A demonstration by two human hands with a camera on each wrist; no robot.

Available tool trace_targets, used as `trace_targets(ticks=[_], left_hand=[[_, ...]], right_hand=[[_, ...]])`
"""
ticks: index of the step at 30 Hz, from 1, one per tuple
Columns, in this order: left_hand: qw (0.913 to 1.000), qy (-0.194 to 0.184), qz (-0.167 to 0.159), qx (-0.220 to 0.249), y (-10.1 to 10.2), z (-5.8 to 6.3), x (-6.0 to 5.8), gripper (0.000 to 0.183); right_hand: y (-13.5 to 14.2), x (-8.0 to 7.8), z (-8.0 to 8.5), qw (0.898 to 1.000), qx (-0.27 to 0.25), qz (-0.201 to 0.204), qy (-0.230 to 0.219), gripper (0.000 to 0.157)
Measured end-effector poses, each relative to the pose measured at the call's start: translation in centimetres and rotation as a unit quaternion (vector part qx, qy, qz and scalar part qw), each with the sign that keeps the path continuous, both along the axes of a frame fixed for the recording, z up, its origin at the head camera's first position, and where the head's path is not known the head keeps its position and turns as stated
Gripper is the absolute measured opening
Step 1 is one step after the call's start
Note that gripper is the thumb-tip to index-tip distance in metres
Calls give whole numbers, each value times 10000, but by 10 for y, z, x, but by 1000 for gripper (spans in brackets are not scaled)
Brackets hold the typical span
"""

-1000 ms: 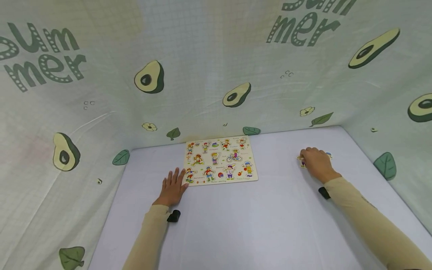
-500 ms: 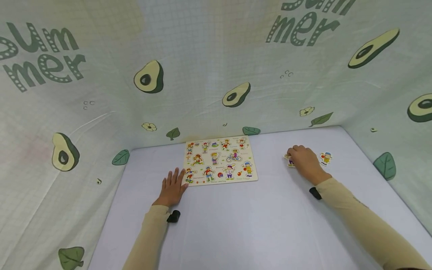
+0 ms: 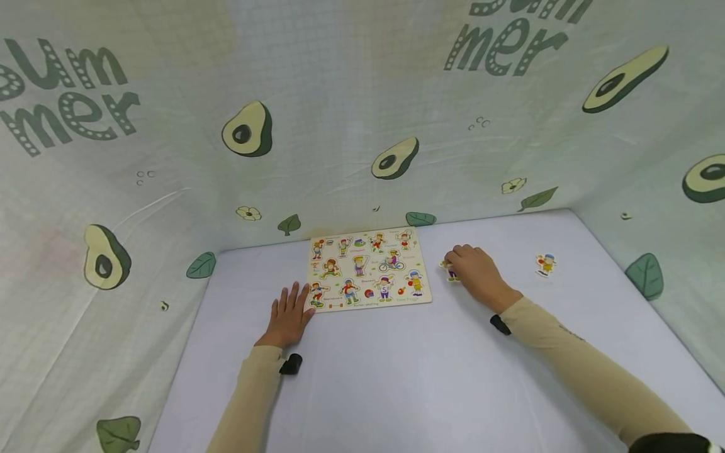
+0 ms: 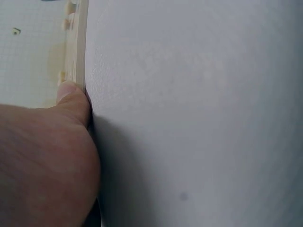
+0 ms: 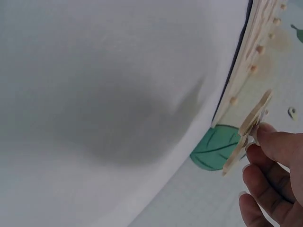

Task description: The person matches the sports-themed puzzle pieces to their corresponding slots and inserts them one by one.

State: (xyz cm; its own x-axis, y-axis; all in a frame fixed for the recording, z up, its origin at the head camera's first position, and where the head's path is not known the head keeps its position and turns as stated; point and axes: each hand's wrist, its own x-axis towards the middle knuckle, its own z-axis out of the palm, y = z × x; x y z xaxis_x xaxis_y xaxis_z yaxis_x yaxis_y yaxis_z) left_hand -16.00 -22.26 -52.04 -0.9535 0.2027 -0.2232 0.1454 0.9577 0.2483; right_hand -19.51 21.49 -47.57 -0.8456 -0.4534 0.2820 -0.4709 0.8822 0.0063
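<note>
A wooden peg puzzle board (image 3: 418, 261), printed with children doing sports, lies flat near the back of the table. My left hand (image 3: 287, 318) rests at its left edge, fingers straight, and in the left wrist view the thumb touches the board's rim (image 4: 81, 47). To the right of the board, my right hand (image 3: 478, 274) pinches a child-shaped wooden puzzle piece (image 3: 450, 272). The right wrist view shows the piece (image 5: 254, 117) edge-on between thumb and fingers, off the table; its printed face is mostly hidden.
Another puzzle piece (image 3: 545, 265), a figure in a blue cap, lies on the white table (image 3: 385, 377) farther right. A patterned cloth (image 3: 317, 182) hangs behind and at both sides of the table.
My right hand has moved left toward the board with the puzzle piece, uncovering the other piece on the table. The left hand has stayed in place.
</note>
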Motion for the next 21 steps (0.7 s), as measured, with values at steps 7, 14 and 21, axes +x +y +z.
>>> trace_targets(ticks=[7, 14, 21], left_hand=[[9999, 94, -9, 35, -1, -1, 2, 63], [9997, 225, -16, 46, 0, -1, 2, 62], [10000, 80, 16, 4, -1, -4, 0, 64]], right_hand=[[-23, 2, -2, 9997, -85, 225, -61, 25], [-51, 4, -2, 9987, -91, 468, -173, 23], [-75, 3, -4, 9977, 107, 620, -242, 24]])
